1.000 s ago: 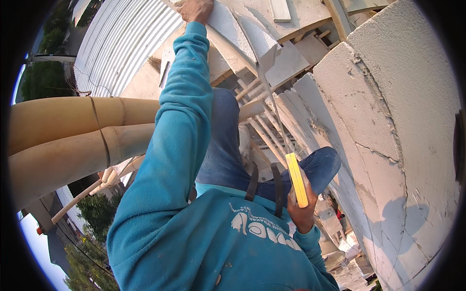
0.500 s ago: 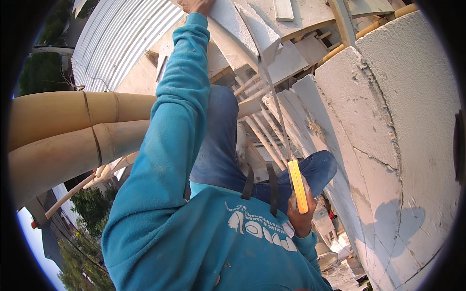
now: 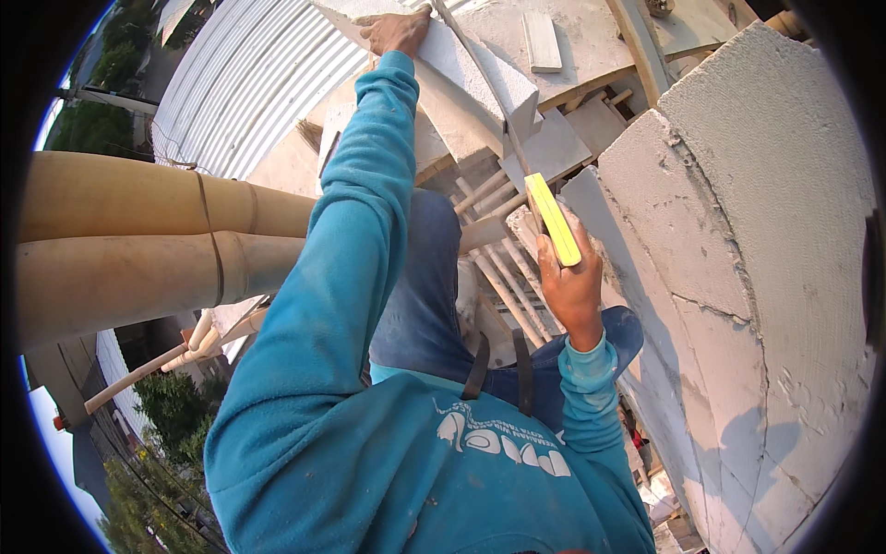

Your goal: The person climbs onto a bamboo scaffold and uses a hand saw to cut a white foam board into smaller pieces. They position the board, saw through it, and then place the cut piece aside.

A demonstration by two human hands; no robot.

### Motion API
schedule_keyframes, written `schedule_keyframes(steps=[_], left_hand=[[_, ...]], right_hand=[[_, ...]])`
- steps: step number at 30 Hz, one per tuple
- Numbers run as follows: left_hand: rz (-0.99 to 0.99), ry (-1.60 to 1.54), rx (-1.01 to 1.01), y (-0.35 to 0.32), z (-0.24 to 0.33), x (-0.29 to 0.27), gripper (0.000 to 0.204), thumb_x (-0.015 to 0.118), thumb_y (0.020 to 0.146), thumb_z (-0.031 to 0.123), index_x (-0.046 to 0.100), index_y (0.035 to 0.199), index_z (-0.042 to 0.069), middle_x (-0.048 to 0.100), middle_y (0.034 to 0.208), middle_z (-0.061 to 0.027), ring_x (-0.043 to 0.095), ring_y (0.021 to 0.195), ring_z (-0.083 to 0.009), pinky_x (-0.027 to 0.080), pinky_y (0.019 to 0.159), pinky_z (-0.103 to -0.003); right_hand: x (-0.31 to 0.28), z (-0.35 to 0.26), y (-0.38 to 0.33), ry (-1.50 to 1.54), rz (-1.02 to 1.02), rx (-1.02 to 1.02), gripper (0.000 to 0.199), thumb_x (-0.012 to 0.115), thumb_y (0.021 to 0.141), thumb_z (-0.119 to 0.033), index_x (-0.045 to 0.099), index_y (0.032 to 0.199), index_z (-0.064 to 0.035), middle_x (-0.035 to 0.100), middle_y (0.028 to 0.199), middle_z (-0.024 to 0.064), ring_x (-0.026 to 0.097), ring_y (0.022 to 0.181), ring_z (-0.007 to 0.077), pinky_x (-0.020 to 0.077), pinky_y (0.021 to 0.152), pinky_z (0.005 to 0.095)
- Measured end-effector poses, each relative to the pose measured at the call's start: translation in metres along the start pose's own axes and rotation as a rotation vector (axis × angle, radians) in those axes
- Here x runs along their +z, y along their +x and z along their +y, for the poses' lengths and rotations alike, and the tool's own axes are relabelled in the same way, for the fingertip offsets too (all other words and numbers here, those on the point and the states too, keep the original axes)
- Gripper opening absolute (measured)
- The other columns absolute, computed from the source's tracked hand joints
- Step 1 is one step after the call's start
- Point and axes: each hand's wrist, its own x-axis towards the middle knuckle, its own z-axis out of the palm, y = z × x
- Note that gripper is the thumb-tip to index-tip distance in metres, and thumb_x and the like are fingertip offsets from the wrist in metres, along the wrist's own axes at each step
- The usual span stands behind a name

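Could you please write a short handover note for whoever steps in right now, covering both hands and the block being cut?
Left hand: flat on the top of the white block, steadying it at arm's length.
Right hand: grip closed around the yellow handle of the hand saw; its blade runs up and away into the block.
Block: tilted, resting on other white slabs and wooden slats, beside the large white block wall on the right.
Done: the blade lies in the block; how deep the cut goes cannot be told.
Left: the block is still in one piece.
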Motion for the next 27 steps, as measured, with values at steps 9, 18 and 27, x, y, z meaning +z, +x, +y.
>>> schedule_keyframes(steps=[9,18,27], left_hand=[[-0.023,-0.007,-0.041,-0.011,0.008,-0.002,0.112,0.064,0.077,0.067,0.035,0.137,-0.023,0.040,0.139,-0.0390,0.047,0.128,-0.0472,0.040,0.109,-0.043],[0.001,0.117,0.133,0.011,-0.006,-0.007,0.104,0.061,0.082,0.066,0.044,0.129,-0.024,0.049,0.130,-0.0387,0.050,0.124,-0.0460,0.043,0.105,-0.044],[-0.028,0.140,0.014,0.008,-0.012,0.015,0.124,0.061,0.079,0.067,0.009,0.143,-0.026,0.041,0.138,-0.0417,0.043,0.133,-0.0486,0.036,0.111,-0.046]], right_hand=[[-0.002,0.013,-0.004,-0.042,0.010,-0.106,0.036,0.059,0.097,-0.009,0.056,0.130,0.0044,0.068,0.102,0.0221,0.068,0.094,0.0245,0.0522,0.083,0.0367],[-0.007,-0.009,-0.074,-0.094,-0.129,0.068,0.051,0.061,0.090,0.000,0.047,0.139,0.0048,0.069,0.100,0.0277,0.073,0.088,0.0330,0.0567,0.074,0.0374],[0.015,-0.027,-0.020,-0.115,-0.084,0.092,0.039,0.061,0.092,-0.003,0.052,0.129,0.0061,0.066,0.083,0.0282,0.072,0.074,0.0341,0.0533,0.064,0.0363]])
